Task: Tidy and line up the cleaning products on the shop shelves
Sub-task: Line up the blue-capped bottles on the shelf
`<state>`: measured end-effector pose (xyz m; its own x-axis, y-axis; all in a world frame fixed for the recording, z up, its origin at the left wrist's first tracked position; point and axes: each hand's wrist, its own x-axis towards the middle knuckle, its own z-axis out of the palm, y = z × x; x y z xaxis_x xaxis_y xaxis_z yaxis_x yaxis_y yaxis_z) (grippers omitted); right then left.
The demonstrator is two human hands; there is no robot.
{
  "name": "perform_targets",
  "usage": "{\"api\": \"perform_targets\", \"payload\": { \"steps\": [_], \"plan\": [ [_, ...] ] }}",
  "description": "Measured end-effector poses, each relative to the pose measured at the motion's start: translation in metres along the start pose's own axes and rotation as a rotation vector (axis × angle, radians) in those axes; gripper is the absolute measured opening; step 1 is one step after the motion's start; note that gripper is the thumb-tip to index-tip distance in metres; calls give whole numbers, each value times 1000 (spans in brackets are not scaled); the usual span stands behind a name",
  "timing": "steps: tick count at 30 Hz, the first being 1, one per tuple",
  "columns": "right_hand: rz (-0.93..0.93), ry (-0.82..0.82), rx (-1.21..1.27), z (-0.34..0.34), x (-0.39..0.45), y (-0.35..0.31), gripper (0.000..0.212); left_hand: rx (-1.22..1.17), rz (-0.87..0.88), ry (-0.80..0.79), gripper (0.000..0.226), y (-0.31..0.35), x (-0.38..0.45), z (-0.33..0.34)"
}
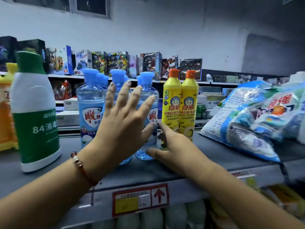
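On the shelf [189,164], just left of the yellow bottles [179,104], the left hand [122,123] lay flat and unclasped against the clear blue bottles [90,106] (probably nudging them level) while the right hand [175,146] braced the rightmost one's base, fingers spread.

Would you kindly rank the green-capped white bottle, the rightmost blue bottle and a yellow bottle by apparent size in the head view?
1. Green-capped white bottle, though nearest the camera.
2-3. Rightmost blue bottle and yellow bottle: too alike.

Both forearms are bare, without sleeves. The left wrist wears a beaded bracelet [82,169] on red cord, tassel dangling.
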<state>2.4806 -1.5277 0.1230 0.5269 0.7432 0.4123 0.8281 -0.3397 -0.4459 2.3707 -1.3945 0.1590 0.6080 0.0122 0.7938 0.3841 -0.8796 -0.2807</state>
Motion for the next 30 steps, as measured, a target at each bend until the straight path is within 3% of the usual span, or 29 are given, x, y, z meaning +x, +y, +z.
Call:
{"api": "perform_targets", "payload": {
  "steps": [5, 13, 16, 22, 30],
  "plan": [
    [-166, 30, -271, -60, -46, 19, 64, -45, 106, -140, 68, 37, -8, -20],
    [-36, 10, -604, -183, -151, 128, 69, -79, 236, -337, 76, 188, 20, -38],
    [61, -2, -629, -238, -198, 180, 72, -151, 270, -394, 79, 263, 41, -51],
    [269, 34, -623, -346, -295, 272, 71, -279, 373, -357, 94, 428, 87, -65],
    [447, 85, -517, -440, -358, 367, 70, -401, 422, -348, 77, 586, 158, -66]
  ]
}}
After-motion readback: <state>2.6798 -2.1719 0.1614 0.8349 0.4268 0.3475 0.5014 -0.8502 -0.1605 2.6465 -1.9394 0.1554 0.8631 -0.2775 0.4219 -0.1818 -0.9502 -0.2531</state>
